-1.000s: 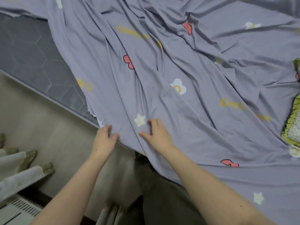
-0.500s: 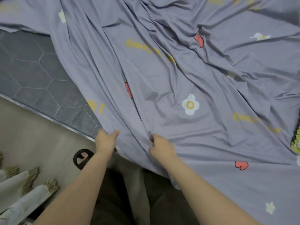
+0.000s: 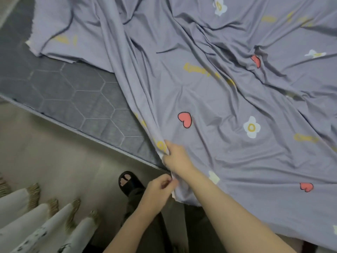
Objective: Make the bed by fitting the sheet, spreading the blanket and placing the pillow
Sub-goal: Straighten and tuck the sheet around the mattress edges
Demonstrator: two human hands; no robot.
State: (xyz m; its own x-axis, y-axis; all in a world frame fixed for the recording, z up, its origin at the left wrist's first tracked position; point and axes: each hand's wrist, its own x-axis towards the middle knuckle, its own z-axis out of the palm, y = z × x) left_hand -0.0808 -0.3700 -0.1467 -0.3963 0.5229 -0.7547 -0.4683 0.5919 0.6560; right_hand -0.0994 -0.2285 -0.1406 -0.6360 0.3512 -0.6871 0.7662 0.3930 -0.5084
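A lilac sheet printed with hearts, flowers and yellow words lies crumpled across most of the bed. A grey mattress with a hexagon quilt pattern shows bare at the left. My right hand grips a bunched fold of the sheet's edge at the mattress side. Just below it, my left hand pinches the hanging hem of the same sheet. No pillow or blanket shows in this frame.
The mattress's striped piping edge runs diagonally above a beige floor. My foot in a black slipper stands by the bed. Cream curtain folds with fringed ends hang at the lower left.
My view has shifted, showing more bare mattress. The right hand has bunched the sheet's edge tighter, and the left hand has dropped from the mattress edge to pinch the hanging hem.
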